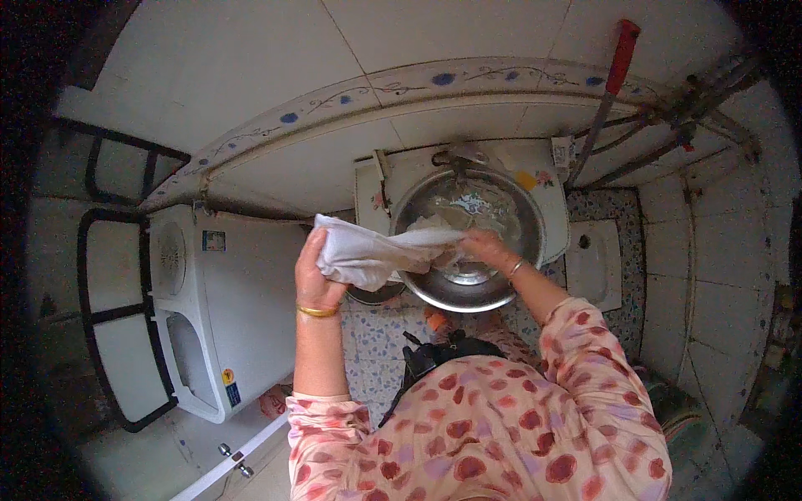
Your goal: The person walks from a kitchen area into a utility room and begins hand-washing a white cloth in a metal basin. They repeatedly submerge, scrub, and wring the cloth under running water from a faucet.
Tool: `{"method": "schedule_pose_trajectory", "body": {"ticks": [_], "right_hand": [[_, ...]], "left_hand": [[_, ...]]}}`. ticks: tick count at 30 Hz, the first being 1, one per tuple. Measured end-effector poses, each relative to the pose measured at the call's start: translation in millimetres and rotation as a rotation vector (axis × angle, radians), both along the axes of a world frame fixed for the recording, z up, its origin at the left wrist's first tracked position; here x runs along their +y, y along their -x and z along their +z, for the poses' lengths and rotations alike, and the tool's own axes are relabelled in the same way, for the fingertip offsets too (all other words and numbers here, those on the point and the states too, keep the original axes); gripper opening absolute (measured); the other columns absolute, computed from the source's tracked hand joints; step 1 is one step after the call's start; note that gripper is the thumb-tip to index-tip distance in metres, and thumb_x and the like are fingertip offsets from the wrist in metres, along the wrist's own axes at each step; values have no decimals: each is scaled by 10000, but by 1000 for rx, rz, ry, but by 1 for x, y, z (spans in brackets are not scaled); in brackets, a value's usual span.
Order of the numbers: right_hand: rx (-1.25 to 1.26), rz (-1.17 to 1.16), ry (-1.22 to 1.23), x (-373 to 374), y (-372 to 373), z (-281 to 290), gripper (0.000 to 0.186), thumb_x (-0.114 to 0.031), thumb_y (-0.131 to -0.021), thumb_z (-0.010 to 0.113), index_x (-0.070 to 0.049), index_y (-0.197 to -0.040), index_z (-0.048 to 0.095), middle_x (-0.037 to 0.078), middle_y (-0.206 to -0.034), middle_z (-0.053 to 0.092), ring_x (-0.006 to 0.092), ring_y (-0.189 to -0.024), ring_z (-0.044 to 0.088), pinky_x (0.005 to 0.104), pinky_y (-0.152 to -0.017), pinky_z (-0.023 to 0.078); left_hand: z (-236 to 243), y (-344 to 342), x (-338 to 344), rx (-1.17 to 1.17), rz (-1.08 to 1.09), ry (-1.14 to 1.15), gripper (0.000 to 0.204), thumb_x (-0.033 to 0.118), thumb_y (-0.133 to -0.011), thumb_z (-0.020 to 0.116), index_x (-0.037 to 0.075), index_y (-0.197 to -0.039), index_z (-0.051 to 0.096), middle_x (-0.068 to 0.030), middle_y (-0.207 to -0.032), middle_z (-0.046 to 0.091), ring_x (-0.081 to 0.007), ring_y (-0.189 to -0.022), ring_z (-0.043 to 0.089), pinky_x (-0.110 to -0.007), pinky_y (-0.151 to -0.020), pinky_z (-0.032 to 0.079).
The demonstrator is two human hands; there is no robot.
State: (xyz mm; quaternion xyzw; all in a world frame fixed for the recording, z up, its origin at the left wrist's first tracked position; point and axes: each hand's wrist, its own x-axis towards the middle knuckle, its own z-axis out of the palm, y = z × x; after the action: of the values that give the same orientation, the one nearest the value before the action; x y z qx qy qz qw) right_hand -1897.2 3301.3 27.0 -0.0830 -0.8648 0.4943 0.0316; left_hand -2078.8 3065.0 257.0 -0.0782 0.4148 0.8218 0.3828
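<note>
A damp-looking, pale white cloth (368, 250) stretches between my two hands. My left hand (315, 271), with a gold bangle at the wrist, grips its wide, bunched end. My right hand (487, 250), wearing a thin silvery bangle, is closed on the narrower, twisted end. That end hangs over a large shiny metal basin (533, 209), which stands on a white washbasin (554, 200). Water and some pale fabric (501, 213) show inside the metal basin. At its far rim is a tap (455, 159).
A white washing machine (251, 275) stands on the left, near a black-framed panel (117, 292). Against the far right wall leans a red-handled pole (622, 58), by several pipes (693, 108). A squat toilet (595, 271) lies in the floor on the right. Another dark basin (376, 295) sits below.
</note>
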Motion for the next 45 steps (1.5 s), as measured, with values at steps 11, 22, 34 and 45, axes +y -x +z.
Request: {"method": "schedule_pose_trajectory", "body": {"ticks": [11, 22, 34, 45], "right_hand": [[80, -317, 1703, -4, 32, 131, 309, -269, -886, 427, -12, -1001, 554, 97, -979, 600, 211, -897, 579, 355, -848, 446], [13, -413, 1524, 8, 36, 96, 278, -261, -891, 430, -32, -976, 562, 78, -913, 604, 220, -819, 583, 333, -785, 466], [277, 12, -46, -113, 42, 162, 219, -244, -766, 544, -40, -842, 518, 156, -803, 534, 319, -721, 563, 394, -625, 473], [-109, -113, -317, -29, 70, 74, 242, -251, -790, 525, -13, -804, 564, 178, -846, 573, 283, -777, 591, 370, -636, 478]], "left_hand": [[-59, 22, -22, 268, 265, 331, 205, 158, -840, 496, -2, -966, 522, -71, -893, 563, -173, -814, 549, -304, -741, 451], [-72, -35, 18, 1074, -946, 1011, 341, 328, -730, 655, 45, -918, 616, -38, -777, 626, -200, -686, 586, -340, -674, 454], [-139, -25, 54, -108, -14, -89, 246, 340, -852, 506, 117, -951, 540, -44, -757, 545, -178, -679, 505, -343, -578, 425], [-133, -41, 98, -256, 12, 138, 205, 259, -852, 510, 101, -725, 481, -17, -642, 497, -160, -566, 495, -302, -559, 447]]}}
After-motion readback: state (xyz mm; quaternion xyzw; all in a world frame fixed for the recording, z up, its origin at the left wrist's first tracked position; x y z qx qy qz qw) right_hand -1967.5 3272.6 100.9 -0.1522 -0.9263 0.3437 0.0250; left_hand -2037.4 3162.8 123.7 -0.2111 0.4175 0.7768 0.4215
